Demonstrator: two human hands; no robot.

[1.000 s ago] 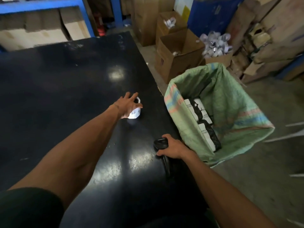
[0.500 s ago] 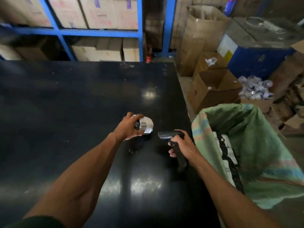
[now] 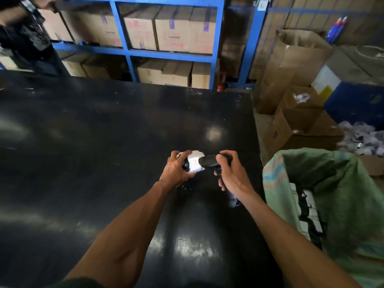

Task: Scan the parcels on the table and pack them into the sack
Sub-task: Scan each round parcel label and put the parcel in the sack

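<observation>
Over our black table (image 3: 104,142), our left hand (image 3: 176,169) gripped the parcel (image 3: 194,164), label toward three o'clock, so the scanner (image 3: 208,161) clenched in our right hand (image 3: 230,173) could read it.

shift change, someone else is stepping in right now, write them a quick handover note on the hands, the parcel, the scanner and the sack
Left hand: holds a small parcel above the table, white label facing the scanner.
Right hand: grips the black scanner, its nose right at the label.
Sack: green, open, at the table's right edge, with parcels already inside.
Done: earlier parcels packed; this one picked up and presented.
Left: confirm the scan, drop this parcel into the sack. No other parcels show on the table.
</observation>
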